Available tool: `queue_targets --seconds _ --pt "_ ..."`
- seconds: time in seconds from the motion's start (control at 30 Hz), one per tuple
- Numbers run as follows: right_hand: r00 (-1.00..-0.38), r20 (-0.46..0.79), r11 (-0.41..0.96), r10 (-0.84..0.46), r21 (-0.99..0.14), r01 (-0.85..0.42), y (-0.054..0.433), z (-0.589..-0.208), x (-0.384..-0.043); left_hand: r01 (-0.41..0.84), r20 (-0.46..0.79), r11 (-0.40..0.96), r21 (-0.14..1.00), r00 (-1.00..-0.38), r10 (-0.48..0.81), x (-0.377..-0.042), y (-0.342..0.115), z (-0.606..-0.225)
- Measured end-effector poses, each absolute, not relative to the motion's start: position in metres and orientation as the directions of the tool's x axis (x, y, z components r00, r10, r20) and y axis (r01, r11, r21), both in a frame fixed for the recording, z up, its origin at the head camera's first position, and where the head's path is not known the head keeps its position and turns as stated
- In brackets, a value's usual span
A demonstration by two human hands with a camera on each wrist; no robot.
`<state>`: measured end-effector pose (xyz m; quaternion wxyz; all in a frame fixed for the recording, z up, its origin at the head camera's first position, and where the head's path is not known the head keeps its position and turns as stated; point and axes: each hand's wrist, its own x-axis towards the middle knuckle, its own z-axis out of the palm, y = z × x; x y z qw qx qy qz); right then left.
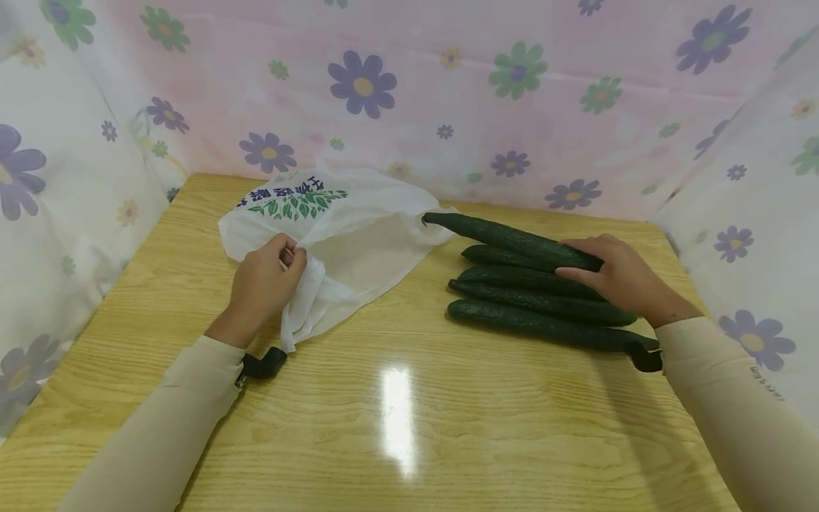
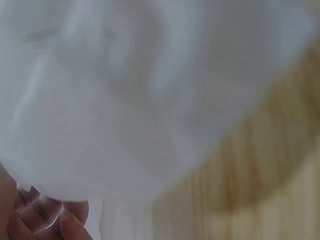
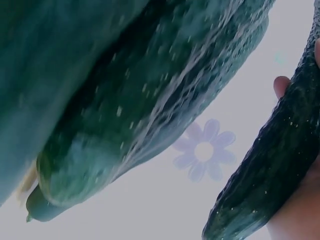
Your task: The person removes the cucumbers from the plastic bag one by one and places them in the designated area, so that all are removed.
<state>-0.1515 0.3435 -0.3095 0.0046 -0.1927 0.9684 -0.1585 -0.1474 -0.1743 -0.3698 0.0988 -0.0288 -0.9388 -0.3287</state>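
In the head view, my left hand [image 1: 264,281] pinches the rim of a white plastic bag [image 1: 384,186], printed with green leaves and dark lettering. The bag lies on its side with its mouth spread open. My right hand [image 1: 617,274] grips a long green cucumber [image 1: 512,238] near its right end; its stem tip overlaps the bag's right edge. Several more cucumbers [image 1: 544,306] lie side by side below it. The right wrist view shows the held cucumber [image 3: 272,160] apart from the lying ones [image 3: 165,90]. White plastic [image 2: 100,110] covers most of the left wrist view.
Everything lies on a wood-grain table [image 1: 320,427] with a bright light reflection near its front middle. A flower-printed cloth [image 1: 422,92] hangs behind the table and along both sides. Black wrist cameras [image 1: 264,364] sit at both cuffs.
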Motion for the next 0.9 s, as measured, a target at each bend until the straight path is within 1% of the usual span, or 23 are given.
queue_targets --seconds 0.27,0.47,0.57,0.67,0.9 --pt "-0.941 0.036 0.893 -0.337 -0.306 -0.331 0.361 -0.308 -0.167 0.126 0.208 0.779 0.615 -0.978 -0.006 -0.147 -0.175 -0.371" --pt "-0.931 0.081 0.896 -0.357 -0.252 -0.365 0.371 -0.31 -0.187 0.125 0.206 0.774 0.62 -0.979 -0.008 -0.148 -0.176 -0.371" --pt "-0.927 0.073 0.901 -0.368 -0.22 -0.375 0.373 -0.31 -0.198 0.121 0.203 0.775 0.62 -0.979 -0.01 -0.148 -0.177 -0.371" --pt "-0.929 0.043 0.908 -0.367 -0.202 -0.367 0.372 -0.309 -0.207 0.117 0.2 0.775 0.621 -0.98 -0.012 -0.148 -0.177 -0.372" --pt "-0.941 -0.064 0.92 -0.333 -0.24 -0.309 0.367 -0.308 -0.222 0.1 0.183 0.774 0.626 -0.983 -0.02 -0.149 -0.177 -0.373"
